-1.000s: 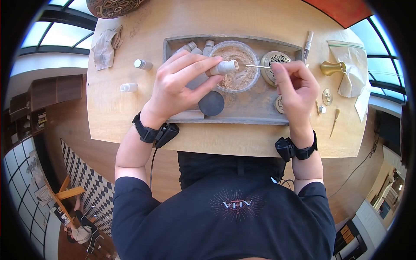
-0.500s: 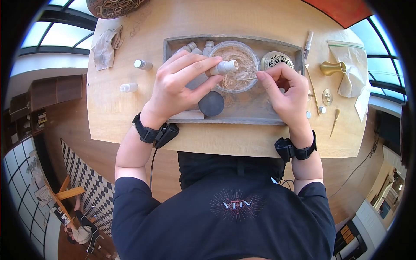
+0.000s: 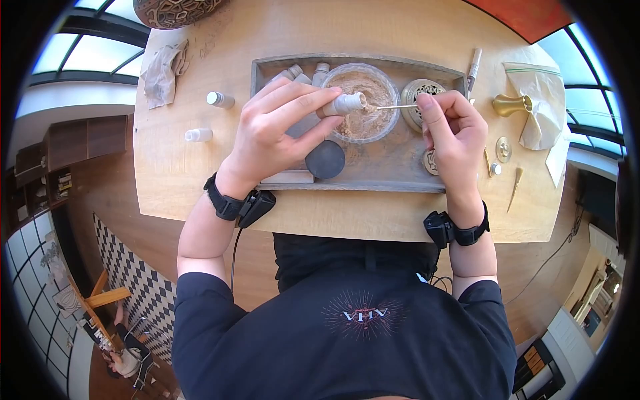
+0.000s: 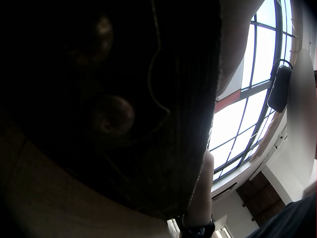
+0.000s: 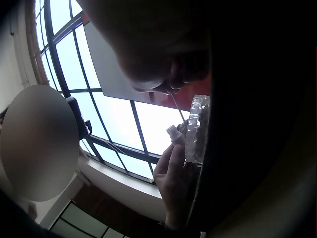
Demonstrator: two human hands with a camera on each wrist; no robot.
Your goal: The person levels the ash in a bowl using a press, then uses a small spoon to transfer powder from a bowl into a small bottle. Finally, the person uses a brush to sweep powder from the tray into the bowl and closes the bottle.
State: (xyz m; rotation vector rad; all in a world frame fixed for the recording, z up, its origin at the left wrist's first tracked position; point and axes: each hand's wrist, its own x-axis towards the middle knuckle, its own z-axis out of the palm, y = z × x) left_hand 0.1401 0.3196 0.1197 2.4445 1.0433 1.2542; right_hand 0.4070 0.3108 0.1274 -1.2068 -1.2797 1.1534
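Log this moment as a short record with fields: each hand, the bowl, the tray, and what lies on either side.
left hand: the left hand grips an uncapped small bottle
right hand: the right hand pinches a thin tool, its tip over the bowl
bowl: clear bowl holding brownish powder
tray: wooden tray holding the bowl and a dark disc
left of tray: two capped bottles
right of tray: brass vase
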